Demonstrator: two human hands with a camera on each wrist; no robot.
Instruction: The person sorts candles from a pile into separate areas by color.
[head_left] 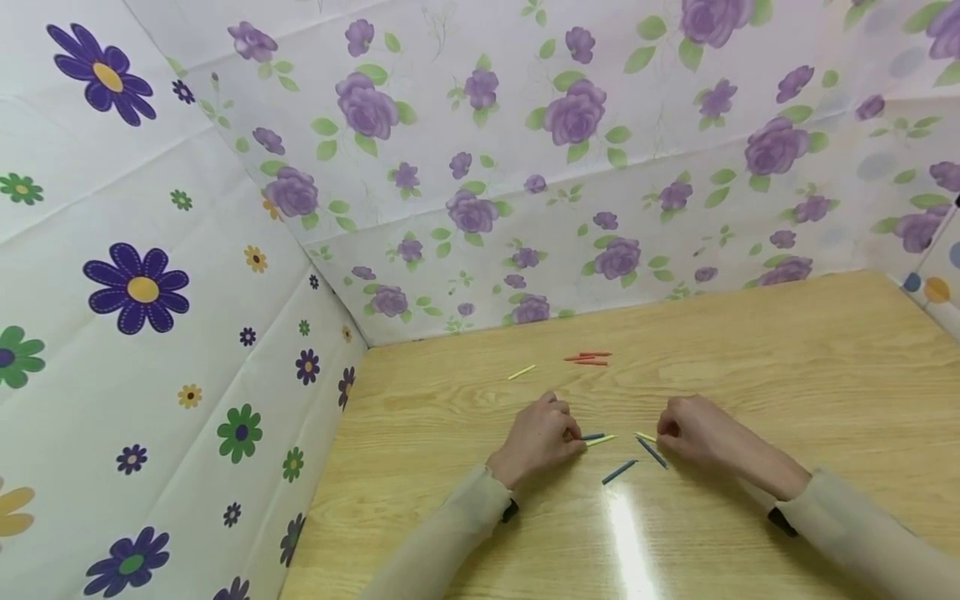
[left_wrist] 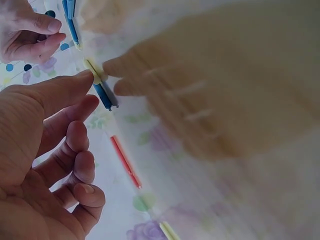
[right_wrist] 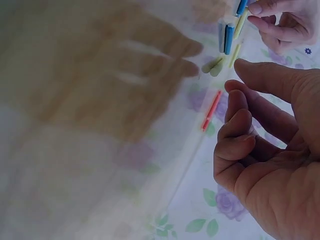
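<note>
My left hand (head_left: 536, 437) is low over the table, its thumb and index finger at the near end of a yellow crayon (head_left: 602, 441). A blue crayon (head_left: 593, 437) lies right beside that one. My right hand (head_left: 697, 437) is across from it, fingers bent, at a second yellow crayon (head_left: 646, 437) whose end they hide. In the right wrist view a small gap shows between thumb and index, with this yellow crayon (right_wrist: 234, 56) just past the thumb tip; whether they grip it is unclear. Two more blue crayons, one slanting (head_left: 651, 452) and one nearer me (head_left: 619, 472), lie between the hands.
Farther back on the wooden table (head_left: 787, 367) several red crayons (head_left: 589, 358) lie in a group. A lone yellow crayon (head_left: 522, 372) lies to their left. Flower-patterned sheets (head_left: 480, 242) rise behind and at the left, and light glares off the tabletop near me.
</note>
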